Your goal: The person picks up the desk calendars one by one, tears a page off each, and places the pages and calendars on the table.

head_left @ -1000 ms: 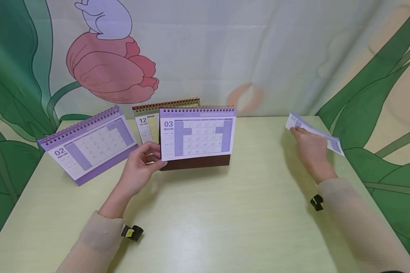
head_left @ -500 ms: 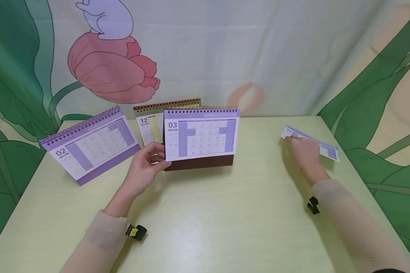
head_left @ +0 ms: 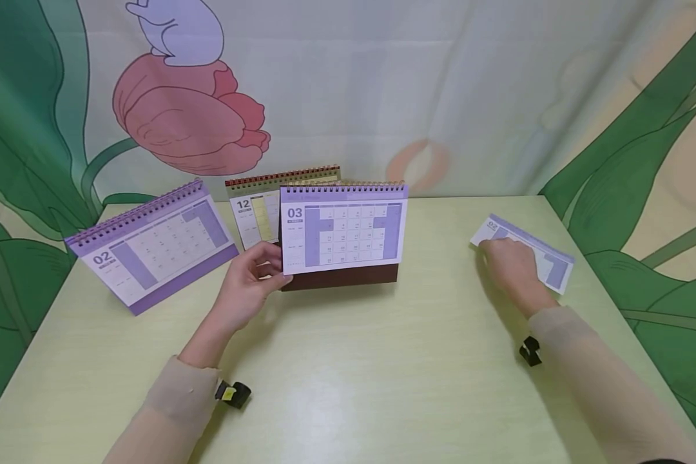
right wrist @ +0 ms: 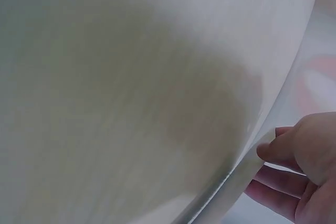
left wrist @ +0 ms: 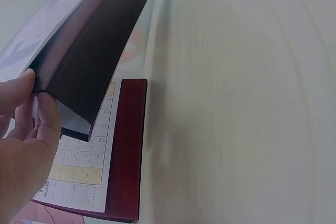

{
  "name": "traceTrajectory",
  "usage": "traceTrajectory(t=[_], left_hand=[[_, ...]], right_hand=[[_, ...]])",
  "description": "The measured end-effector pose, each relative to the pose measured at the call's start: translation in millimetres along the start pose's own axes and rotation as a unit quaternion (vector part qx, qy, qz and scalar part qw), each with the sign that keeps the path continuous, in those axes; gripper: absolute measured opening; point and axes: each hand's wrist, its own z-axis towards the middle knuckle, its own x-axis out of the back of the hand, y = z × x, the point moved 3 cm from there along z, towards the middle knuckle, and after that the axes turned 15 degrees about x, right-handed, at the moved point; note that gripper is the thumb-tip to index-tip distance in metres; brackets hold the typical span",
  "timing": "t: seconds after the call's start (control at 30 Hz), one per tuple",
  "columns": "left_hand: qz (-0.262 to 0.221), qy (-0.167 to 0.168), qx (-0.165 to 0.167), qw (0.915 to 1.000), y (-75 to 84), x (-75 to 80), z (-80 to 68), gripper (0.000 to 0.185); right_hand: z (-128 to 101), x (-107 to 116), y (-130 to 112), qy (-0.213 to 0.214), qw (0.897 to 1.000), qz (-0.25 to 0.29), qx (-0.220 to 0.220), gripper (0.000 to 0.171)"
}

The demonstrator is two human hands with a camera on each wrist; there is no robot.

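While your left hand point(head_left: 249, 283) pinched the left edge of the upright purple-and-white "03" desk calendar on its brown base point(head_left: 342, 233) at mid-table, your right hand point(head_left: 513, 267) gripped a loose purple-and-white calendar sheet point(head_left: 548, 261) near the pale green table's point(head_left: 383, 374) right edge, its long axis running left-right. Only the left wrist view showed thumb and fingers clamping that edge; the right wrist view showed the sheet edge-on.
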Motion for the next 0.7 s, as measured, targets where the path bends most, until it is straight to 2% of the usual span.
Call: traceTrajectory(t=[0.3,0.5,0.7], left_hand=[[0.006,-0.008,0.008,0.9999,-1.7,-2.4,1.5,0.028],[0.016,-0.02,0.006,0.9996,-1.4,-7.7,5.1,0.028],[0.021,-0.033,0.003,0.9992,-1.9,-16.0,13.5,0.028]], right_hand=[[-1.4,-2.1,-2.6,-0.02,1.0,0.008,-0.002,0.019],[-4.7,1.1,-6.0,-0.011,0.999,0.034,-0.014,0.018],[-10.8,12.5,-24.7,0.004,0.998,0.056,-0.007,0.02]])
